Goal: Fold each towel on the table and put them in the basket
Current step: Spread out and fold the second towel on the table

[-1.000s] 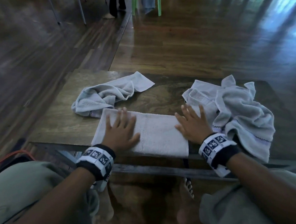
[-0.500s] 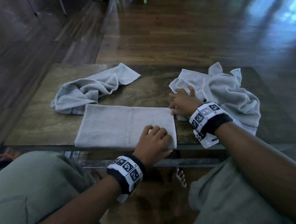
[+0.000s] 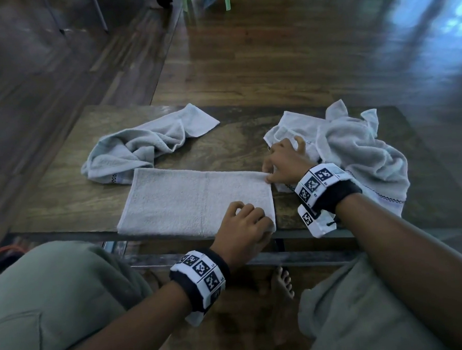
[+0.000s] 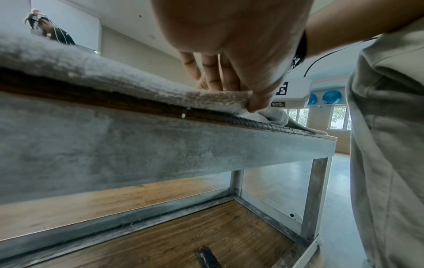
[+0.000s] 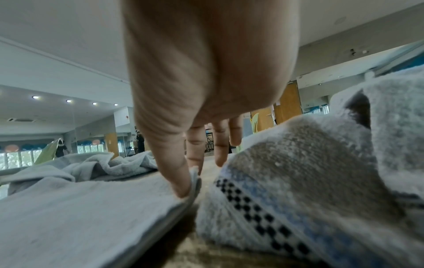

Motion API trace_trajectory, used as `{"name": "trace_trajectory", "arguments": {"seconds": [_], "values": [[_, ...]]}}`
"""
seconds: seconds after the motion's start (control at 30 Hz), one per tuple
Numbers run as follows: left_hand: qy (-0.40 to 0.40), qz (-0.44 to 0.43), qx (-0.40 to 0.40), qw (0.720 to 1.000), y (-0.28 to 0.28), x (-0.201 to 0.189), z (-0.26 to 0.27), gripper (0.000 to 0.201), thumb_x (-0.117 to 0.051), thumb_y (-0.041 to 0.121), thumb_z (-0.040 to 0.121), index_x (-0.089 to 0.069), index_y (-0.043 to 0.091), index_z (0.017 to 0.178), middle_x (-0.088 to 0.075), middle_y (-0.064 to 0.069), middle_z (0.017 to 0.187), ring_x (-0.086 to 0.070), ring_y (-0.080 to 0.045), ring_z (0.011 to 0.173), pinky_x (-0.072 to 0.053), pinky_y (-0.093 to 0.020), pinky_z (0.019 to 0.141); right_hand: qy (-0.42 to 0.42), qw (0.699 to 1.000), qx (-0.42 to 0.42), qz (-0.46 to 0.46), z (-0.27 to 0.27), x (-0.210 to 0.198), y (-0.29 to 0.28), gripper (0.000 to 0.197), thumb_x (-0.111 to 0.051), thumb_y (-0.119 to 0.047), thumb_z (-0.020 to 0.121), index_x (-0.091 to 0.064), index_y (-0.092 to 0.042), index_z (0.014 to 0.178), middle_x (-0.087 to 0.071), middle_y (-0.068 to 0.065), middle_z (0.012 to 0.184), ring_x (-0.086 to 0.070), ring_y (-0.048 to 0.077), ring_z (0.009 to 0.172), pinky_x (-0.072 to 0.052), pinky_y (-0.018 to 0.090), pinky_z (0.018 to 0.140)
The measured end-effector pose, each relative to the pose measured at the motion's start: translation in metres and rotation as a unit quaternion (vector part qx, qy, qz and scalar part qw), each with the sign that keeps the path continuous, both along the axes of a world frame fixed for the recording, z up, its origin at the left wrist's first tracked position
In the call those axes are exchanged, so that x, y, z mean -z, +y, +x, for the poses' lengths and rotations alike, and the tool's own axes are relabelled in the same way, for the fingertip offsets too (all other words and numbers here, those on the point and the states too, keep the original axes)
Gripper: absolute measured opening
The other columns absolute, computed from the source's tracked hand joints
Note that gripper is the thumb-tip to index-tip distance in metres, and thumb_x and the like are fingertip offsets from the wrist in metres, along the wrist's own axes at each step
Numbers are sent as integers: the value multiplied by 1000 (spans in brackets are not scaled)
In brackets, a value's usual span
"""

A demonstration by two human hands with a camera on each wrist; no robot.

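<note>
A pale grey towel (image 3: 188, 201), folded into a long flat strip, lies along the near edge of the wooden table (image 3: 59, 189). My left hand (image 3: 249, 222) pinches the strip's near right corner (image 4: 238, 101), thumb under the edge and fingers on top. My right hand (image 3: 279, 167) pinches the far right corner (image 5: 192, 181) between thumb and fingers. A crumpled towel (image 3: 142, 147) lies at the back left. Another heap of crumpled towels (image 3: 357, 152) with a checkered border sits at the right, just behind my right hand (image 5: 190, 174). No basket is in view.
The table has a metal frame (image 4: 160, 145) and a lower wooden shelf (image 4: 183, 235). My knees (image 3: 56, 291) are close against the near edge. A polished wood floor (image 3: 271, 52) surrounds the table, with chair legs (image 3: 98, 13) far back.
Both hands left the flat top of the strip and went to its right end. A second ago they lay spread flat; now each pinches a right corner.
</note>
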State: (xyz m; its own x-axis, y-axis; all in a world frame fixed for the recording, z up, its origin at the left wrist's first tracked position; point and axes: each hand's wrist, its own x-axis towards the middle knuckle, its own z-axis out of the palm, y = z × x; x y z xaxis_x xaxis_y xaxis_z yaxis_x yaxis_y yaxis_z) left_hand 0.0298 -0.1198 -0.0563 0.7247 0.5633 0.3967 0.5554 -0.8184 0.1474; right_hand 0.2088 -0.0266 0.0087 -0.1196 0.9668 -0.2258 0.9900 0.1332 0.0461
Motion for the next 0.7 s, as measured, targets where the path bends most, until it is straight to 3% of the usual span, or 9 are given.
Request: {"name": "trace_trajectory", "arguments": {"seconds": [0.17, 0.23, 0.3, 0.4, 0.47, 0.57, 0.7], "values": [[-42, -8, -22, 999, -7, -13, -2, 14, -57, 32, 80, -64, 21, 86, -64, 5, 82, -57, -15, 76, -34, -31, 81, 138, 990, 25, -10, 6, -16, 1, 6, -64, -32, 76, -62, -28, 79, -59, -6, 102, -37, 15, 108, -21, 41, 93], [-60, -4, -30, 998, -10, -19, -1, 13, -59, 30, 80, -64, 20, 86, -65, 5, 82, -57, -15, 75, -35, -32, 82, 234, 970, 27, -52, 11, -24, 1, 5, -66, -26, 78, -63, -22, 80, -64, -6, 91, -50, 11, 95, -31, 37, 91], [-83, -1, -35, 996, -13, -28, -1, 12, -60, 29, 80, -63, 20, 86, -66, 6, 81, -58, -14, 75, -35, -31, 83, 305, 949, 29, -77, 15, -34, 0, 4, -66, -16, 79, -62, -17, 80, -63, -3, 83, -55, 10, 80, -42, 25, 78], [-120, -7, -49, 991, -17, -43, -3, 12, -61, 28, 77, -61, 21, 86, -65, 7, 82, -57, -12, 77, -33, -30, 83, 372, 924, 33, -83, 20, -51, -1, 12, -62, -2, 82, -59, -13, 83, -58, -3, 75, -53, 1, 65, -40, 9, 62], [-156, -23, -69, 985, -19, -52, -5, 14, -63, 29, 76, -61, 22, 87, -67, 8, 84, -56, -9, 79, -31, -27, 84, 441, 891, 35, -106, 28, -62, -2, 18, -59, 7, 82, -57, -11, 88, -55, -1, 71, -49, 3, 58, -39, 13, 56], [-211, -53, -106, 970, -22, -64, -9, 12, -64, 29, 77, -62, 21, 86, -67, 10, 83, -54, -5, 80, -29, -24, 85, 500, 855, 27, -138, 39, -77, -6, 16, -56, 8, 84, -59, -7, 86, -58, 5, 80, -46, 14, 65, -38, 20, 57], [-249, -79, -137, 956, -28, -75, -18, 11, -65, 29, 77, -61, 21, 83, -64, 11, 80, -51, -3, 77, -33, -25, 83, 518, 837, 17, -175, 43, -93, -8, 18, -58, 7, 84, -65, -9, 88, -68, -5, 80, -49, 6, 62, -40, 18, 58]]}}
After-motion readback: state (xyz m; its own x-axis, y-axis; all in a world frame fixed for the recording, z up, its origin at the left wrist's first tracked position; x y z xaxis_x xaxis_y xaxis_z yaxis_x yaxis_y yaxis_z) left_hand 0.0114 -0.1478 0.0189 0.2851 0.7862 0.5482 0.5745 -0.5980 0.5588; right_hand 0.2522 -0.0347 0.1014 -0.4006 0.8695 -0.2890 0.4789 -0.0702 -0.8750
